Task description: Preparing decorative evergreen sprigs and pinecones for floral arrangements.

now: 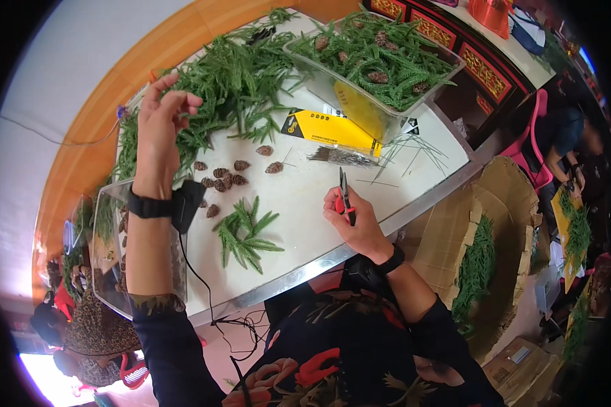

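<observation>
My right hand [365, 232] grips a pair of pliers [345, 197] with red and black handles, jaws pointing away from me above the white table [299, 230]. Raised at the left, my left hand [160, 125] has its fingers loosely bent and apart, with nothing visible in them. It is beside a big heap of green artificial pine sprigs [231, 78]. Between my hands lies a small ring of green sprigs [243, 236]. Several brown pine cones [240, 165] are scattered behind it. Thin wires [414, 154] lie loose beyond the pliers, beside a clear packet of dark wire pieces [343, 156].
A clear tub [377, 119] of finished-looking green sprigs and cones stands at the back, by a yellow and black card [319, 129]. Another clear bin [105, 271] is under my left forearm. Right of the table is a cardboard box [506, 203]; a person [567, 139] sits beyond.
</observation>
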The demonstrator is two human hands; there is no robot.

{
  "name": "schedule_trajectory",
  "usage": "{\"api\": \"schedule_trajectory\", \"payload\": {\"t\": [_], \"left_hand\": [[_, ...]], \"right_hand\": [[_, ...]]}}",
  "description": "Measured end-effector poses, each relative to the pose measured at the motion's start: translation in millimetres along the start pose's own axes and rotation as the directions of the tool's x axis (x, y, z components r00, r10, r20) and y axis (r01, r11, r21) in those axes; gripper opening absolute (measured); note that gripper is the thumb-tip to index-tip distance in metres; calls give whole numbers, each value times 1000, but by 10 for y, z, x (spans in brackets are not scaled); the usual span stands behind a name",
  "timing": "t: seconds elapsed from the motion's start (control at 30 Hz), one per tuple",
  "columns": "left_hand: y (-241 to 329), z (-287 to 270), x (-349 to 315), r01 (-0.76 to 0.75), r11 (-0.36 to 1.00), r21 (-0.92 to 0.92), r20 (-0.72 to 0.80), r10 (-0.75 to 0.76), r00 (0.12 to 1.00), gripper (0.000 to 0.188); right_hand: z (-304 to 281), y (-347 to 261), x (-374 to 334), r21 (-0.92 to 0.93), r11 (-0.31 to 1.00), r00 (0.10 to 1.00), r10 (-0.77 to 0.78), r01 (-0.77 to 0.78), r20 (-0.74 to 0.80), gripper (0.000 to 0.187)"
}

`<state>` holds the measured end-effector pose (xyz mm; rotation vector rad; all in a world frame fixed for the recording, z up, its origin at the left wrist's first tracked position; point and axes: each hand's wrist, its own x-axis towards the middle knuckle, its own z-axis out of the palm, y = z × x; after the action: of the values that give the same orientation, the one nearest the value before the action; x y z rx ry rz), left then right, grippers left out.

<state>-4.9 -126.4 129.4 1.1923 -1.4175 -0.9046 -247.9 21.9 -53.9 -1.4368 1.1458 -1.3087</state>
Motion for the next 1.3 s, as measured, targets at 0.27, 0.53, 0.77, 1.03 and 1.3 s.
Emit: {"api": "schedule_trajectory", "payload": {"t": [0.27, 0.53, 0.77, 1.03, 1.3], "left_hand": [[11, 71, -445, 96, 979, -182, 178, -64, 982, 37], [76, 111, -942, 208, 949, -236, 238, -151, 959, 37], [176, 230, -1220, 326, 882, -341, 375, -190, 907, 36], [34, 303, -1252, 106, 963, -248, 200, -56, 978, 34], [-204, 375, -1390, 274, 962, -8, 327, -257, 909, 25]], "right_hand": [[-86, -83, 85, -44, 999, 999, -22, 20, -46, 10], [-35, -719, 542, -300, 833, 783, -545, 465, -299, 33], [332, -535, 612, -333, 853, 825, -495, 401, -274, 33], [153, -623, 518, 296, 955, 996, -28, 2, 86, 30], [-61, -762, 375, 479, 784, 890, 196, -395, 413, 30]]}}
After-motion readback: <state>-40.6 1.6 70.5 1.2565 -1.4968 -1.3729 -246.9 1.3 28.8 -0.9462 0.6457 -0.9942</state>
